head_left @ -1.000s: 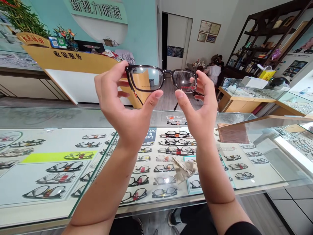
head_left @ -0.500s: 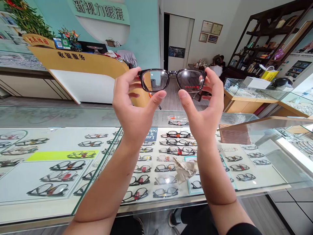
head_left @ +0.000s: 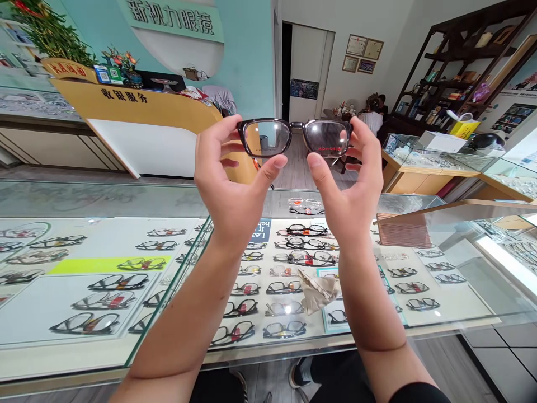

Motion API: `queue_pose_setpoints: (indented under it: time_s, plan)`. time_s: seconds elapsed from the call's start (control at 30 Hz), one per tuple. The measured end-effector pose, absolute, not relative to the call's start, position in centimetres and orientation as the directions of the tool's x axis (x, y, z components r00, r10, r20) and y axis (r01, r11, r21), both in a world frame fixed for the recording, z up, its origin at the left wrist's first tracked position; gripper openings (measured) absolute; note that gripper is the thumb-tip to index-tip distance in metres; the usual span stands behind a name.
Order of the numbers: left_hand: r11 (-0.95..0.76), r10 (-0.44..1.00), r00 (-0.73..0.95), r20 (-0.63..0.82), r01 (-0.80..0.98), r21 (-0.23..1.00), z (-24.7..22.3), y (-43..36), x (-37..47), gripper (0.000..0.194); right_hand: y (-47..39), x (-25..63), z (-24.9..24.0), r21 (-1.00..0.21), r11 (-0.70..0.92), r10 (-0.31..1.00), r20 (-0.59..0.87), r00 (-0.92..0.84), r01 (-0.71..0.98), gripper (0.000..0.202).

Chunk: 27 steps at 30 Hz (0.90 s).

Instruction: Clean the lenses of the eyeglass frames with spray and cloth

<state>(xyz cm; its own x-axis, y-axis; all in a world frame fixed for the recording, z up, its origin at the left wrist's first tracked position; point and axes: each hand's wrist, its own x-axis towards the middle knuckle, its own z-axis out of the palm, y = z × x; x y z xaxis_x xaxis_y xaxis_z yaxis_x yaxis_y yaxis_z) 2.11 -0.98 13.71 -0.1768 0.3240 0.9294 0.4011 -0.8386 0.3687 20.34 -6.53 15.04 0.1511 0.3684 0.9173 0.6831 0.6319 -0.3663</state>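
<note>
A pair of dark-rimmed eyeglasses [head_left: 296, 125] is raised level above the glass counter, its lenses upright before me. Red lettering marks the right-hand lens. My left hand [head_left: 229, 173] grips the left end of the frame, fingers behind it and thumb under the lens. At the opposite end, my right hand [head_left: 346, 179] holds the frame in the same way. The temples behind are mostly hidden. Below the hands, a crumpled beige cloth [head_left: 318, 292] lies on the counter's glass top.
Rows of eyeglasses [head_left: 284, 330] fill the glass display counter [head_left: 453, 322]. A brown ribbed panel [head_left: 404, 230] stands to the right. Beyond are a wooden cashier desk [head_left: 142, 148], another display case [head_left: 436, 162], dark shelving [head_left: 444, 84] and a seated person [head_left: 373, 115].
The eyeglasses have tilted very slightly, and the red lettering looks a little different. Both hands keep their hold. The whole view has shifted a touch.
</note>
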Motion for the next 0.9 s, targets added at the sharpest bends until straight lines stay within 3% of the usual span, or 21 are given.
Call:
queue_pose_setpoints:
  time_s: [0.27, 0.47, 0.9]
  plan:
    - [-0.833, 0.258, -0.206, 0.944, 0.447, 0.325, 13.9, -1.0, 2.1, 0.075, -5.5, 20.9, 14.3, -0.421, 0.639, 0.428, 0.89, 0.157, 0.644, 0.069]
    - [-0.826, 0.151, -0.175, 0.973, 0.518, 0.221, 14.0, -0.4, 1.9, 0.08, -5.4, 21.0, 14.5, -0.419, 0.659, 0.428, 0.892, 0.147, 0.625, 0.074]
    - [-0.848, 0.236, -0.166, 0.957, 0.446, 0.287, 13.8, -0.2, 2.2, 0.08, -5.9, 20.8, 15.0, -0.368, 0.636, 0.378, 0.915, 0.142, 0.678, 0.071]
